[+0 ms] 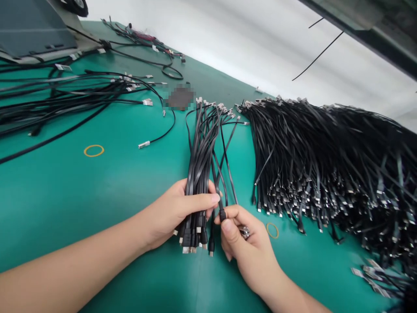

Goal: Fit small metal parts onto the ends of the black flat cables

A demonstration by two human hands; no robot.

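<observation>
A bundle of flat black USB cables [200,161] lies lengthwise in front of me, its metal plugs at both the far and near ends. My left hand [192,202] is closed around the bundle near its close end, with the thumb across the top. Just right of it, my right hand [243,237] pinches the black connector end of a single cable [222,213] between thumb and fingers. Several loose cables run beside the bundle toward the right hand. A shiny metal piece shows at the right hand's fingers; what it is I cannot make out.
A large heap of black cables [312,148] fills the right side of the green table [137,265]. More cables [81,98] lie at the left. A yellow rubber band [94,151] rests at left, and another band [273,230] beside my right hand.
</observation>
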